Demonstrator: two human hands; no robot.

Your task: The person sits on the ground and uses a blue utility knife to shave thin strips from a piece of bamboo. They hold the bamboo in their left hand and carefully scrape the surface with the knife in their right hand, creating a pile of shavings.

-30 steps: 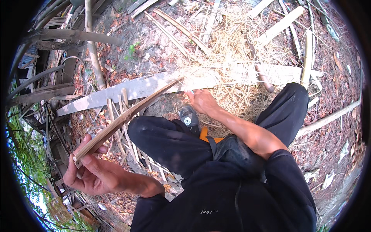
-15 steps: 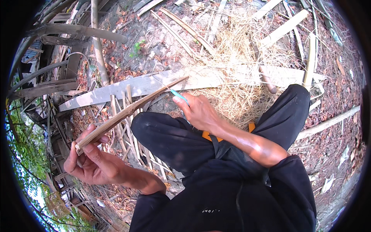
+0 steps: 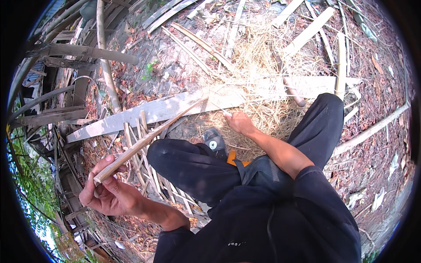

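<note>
Long, narrow brown wooden stick in the left hand; thin, pale, straight-bladed tool in the right hand

Differences, against half a second earlier: right hand shifted rightward, clear of the stick's side, its fist now covering the light blue handle seen before; grey canvas shoe with round white badge uncovered again, nearer the body than the right hand. Left hand keeps its hold.

Stick: near end between the left thumb and fingers; far end just left of the blade's tip, over a long, flat, pale grey plank. Long axis slants from the left hand away from the body and rightward, the far end tapering. Contact between blade and stick: cannot tell.

Left hand: partly open, thumb and fingers pinching the stick, palm upward. Right hand: curled closed around the tool, blade pointing left and away from the body.

Surroundings: heap of thin, straw-coloured shavings, beyond and right of the right hand; dark brown, rounded wooden rod, farther right; several narrow, pale wooden slats, right of the left hand, beneath the stick.
</note>
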